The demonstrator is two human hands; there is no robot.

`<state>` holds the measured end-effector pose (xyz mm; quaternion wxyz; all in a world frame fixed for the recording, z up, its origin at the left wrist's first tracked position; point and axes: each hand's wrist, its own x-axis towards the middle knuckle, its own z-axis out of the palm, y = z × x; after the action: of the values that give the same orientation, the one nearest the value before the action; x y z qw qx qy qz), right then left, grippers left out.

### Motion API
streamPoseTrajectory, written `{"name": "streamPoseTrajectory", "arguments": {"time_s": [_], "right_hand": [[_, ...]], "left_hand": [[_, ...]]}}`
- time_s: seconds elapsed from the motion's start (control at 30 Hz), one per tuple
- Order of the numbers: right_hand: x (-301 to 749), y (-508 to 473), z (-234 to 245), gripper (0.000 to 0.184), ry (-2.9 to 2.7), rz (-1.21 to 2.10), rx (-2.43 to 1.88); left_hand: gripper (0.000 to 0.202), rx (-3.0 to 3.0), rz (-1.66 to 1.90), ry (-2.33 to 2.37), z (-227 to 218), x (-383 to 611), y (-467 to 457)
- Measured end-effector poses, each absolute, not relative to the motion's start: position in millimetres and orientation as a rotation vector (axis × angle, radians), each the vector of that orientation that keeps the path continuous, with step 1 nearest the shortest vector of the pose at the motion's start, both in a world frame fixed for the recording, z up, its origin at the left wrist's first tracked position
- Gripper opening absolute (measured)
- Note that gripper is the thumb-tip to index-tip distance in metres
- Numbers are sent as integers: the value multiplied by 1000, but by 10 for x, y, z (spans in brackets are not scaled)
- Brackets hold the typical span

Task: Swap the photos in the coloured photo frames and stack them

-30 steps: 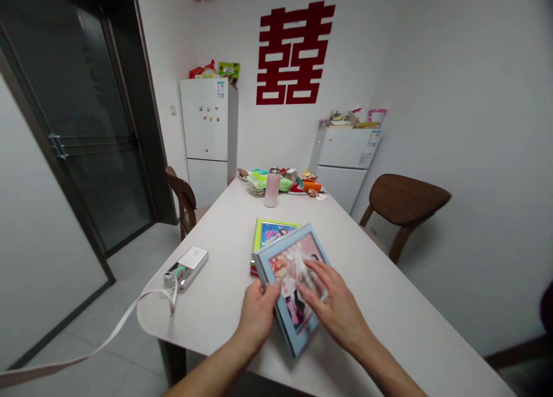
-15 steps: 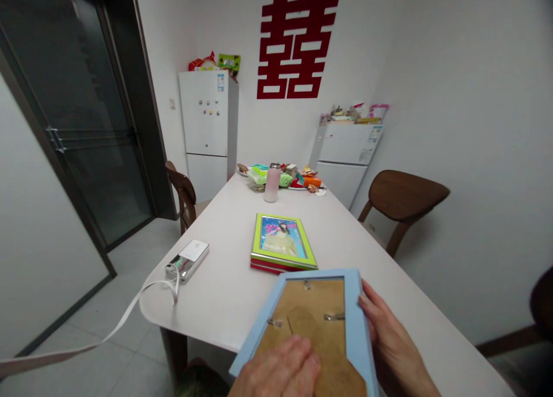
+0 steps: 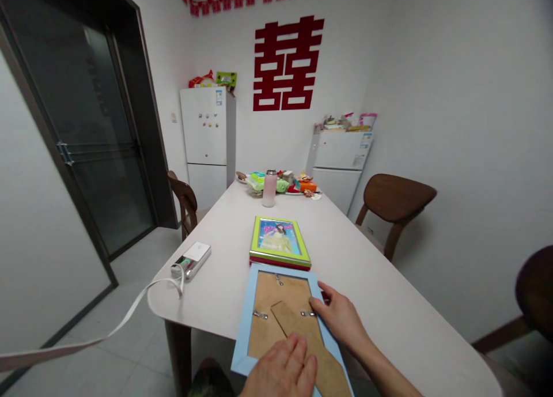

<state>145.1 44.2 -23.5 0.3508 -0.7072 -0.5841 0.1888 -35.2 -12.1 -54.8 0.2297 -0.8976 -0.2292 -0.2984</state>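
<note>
A light blue picture frame [image 3: 244, 328] lies back side up at the near end of the table, its brown backing board [image 3: 264, 296] facing me. Small metal clips and a fold-out stand [image 3: 319, 359] show on the board. My right hand [image 3: 341, 319] grips the frame's right edge, thumb on the backing by the right clip. My left hand [image 3: 283, 368] rests flat on the board and stand, fingers close together; the lower part of the frame is partly hidden beneath it. Just beyond lies a green picture frame [image 3: 279, 241] with a figure in a pale dress, stacked on a red one [image 3: 280, 264].
To the left, a silver-and-white device [image 3: 193, 259] with a white strap [image 3: 129, 310] sits near the table edge [image 3: 149, 296]. Farther back stand a pink bottle [image 3: 269, 189] and a pile of packets [image 3: 298, 184]. Wooden chairs [image 3: 400, 198] flank the table.
The blue frame has been lowered and turned flatter, closer to the stacked frames. My right thumb has moved from the frame's edge onto the backing. The view has tilted up slightly.
</note>
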Motion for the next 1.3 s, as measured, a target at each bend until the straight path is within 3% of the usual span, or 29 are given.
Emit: {"name": "streamPoseTrajectory", "arguments": {"time_s": [0.17,0.53,0.7,0.9,1.07,1.3], "right_hand": [[1488,532,-281,44,-1683,225,-1898],[1567,651,-284,41,-1830,203,-1836],[1522,638,-248,31,-1837,201,-1854],[1521,665,-244,28,-1867,206,-1871],[1280,657,-213,33,-1905,-11,-1831],[649,675,-110,17,-2197,208,-1581]], "left_hand": [[27,-2474,-799,-682,-519,-283,-79],[38,-2905,-514,-923,-382,-195,94],[48,-3135,-727,-1120,-167,-331,231],[53,-2824,-962,-1837,-211,-680,642],[55,-2832,-969,-1852,-314,-738,681],[52,-2824,-979,-1834,-366,-707,678]]}}
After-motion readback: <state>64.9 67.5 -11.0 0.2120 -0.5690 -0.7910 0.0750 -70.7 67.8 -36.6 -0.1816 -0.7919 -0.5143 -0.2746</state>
